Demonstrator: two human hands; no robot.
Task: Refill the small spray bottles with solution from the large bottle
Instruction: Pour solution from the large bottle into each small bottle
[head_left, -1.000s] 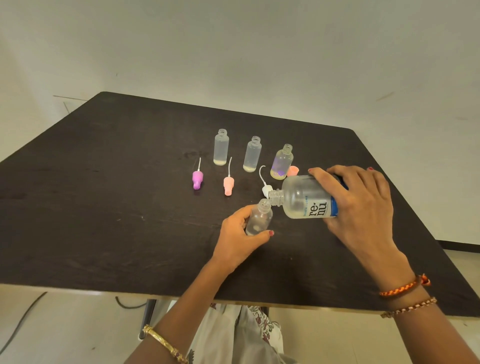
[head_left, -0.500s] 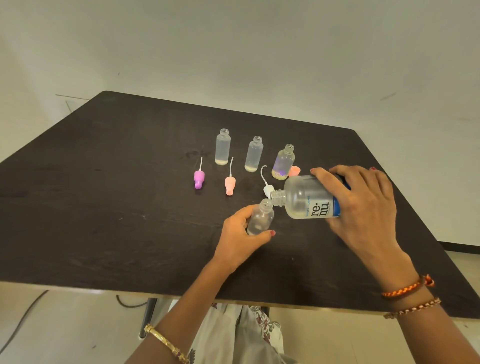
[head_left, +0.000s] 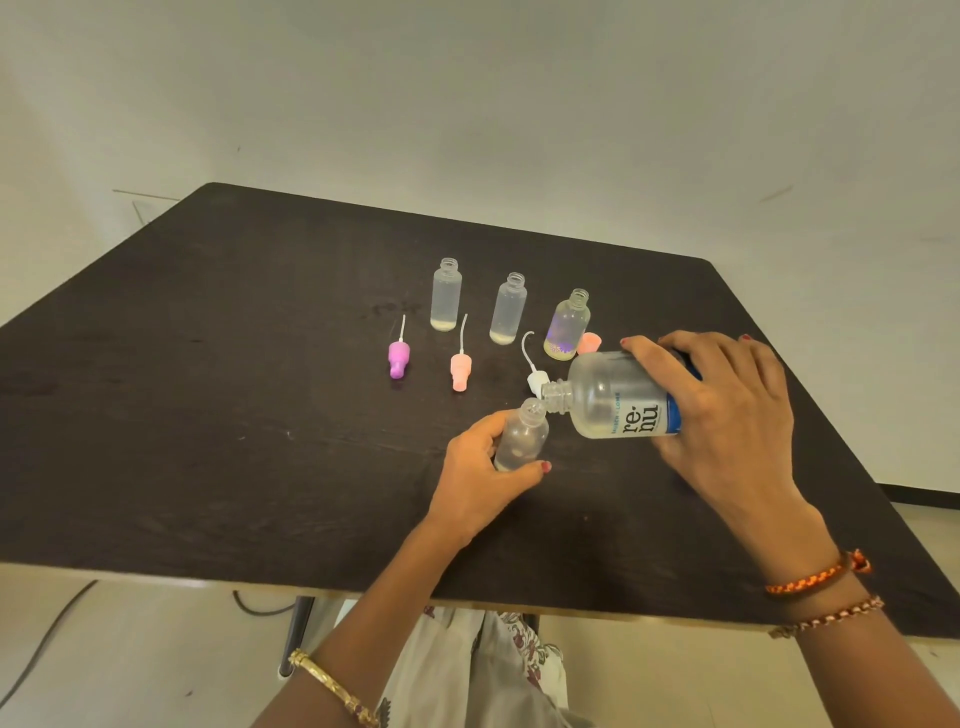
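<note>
pouring is the step in hand: the right hand (head_left: 727, 415) wraps its fingers over the top of the large bottle (head_left: 618, 397), thumb out of sight behind it, and holds it tipped almost level, its open neck just above and touching or nearly touching the mouth of the small bottle (head_left: 521, 435). the left hand (head_left: 480, 475) curls round that small bottle from the near side, thumb tip against its base, holding it on or just above the table (head_left: 208, 415) with a slight lean toward the large one. whether liquid is running cannot be told; a shallow pool lies along the lower wall of the large bottle, and the small one looks mostly empty.

judging from this, the next move calls for a slow tilt with the two narrow mouths kept lined up, then levelling off before the small bottle brims. the mouths are small, so a slip would likely spill solution onto the dark top.

beyond the hands, three more open small bottles stand in a row: a left clear one (head_left: 445, 295), a middle clear one (head_left: 509, 309), and a flower-printed one (head_left: 567, 326), each with only a little liquid at the bottom, so they probably wait their turn. loose spray tops lie in front: a purple one (head_left: 399, 358), a peach one (head_left: 460, 370), and a white one (head_left: 536, 378) just beside the large bottle's neck, close enough to be knocked. an orange cap (head_left: 589, 343) sits behind the large bottle.
</note>
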